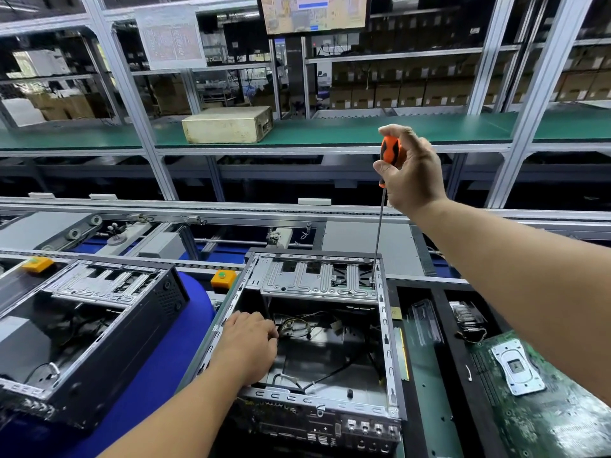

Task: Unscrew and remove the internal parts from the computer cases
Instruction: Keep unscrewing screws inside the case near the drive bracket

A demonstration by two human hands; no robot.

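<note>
Computer case point(317, 328) sits open in front of us on the line, lid off, its far end capped by a stamped metal bracket point(317, 279) and its floor holding only loose cables point(307, 325). Our right hand point(415, 170) wraps its fingers and thumb around the orange-and-black handle of a long screwdriver point(390, 153), held high because the shaft is so long; the tip reaches down to the bracket's right corner, where we judge a screw sits, though it is too small to make out. Our left hand point(248, 342) rests on the case's left wall, fingers curled loosely over the edge toward the cables, probably to steady the case against the turning. A second case point(99, 325) waits to the left, and a green circuit board point(545, 391) lies to the right
</note>
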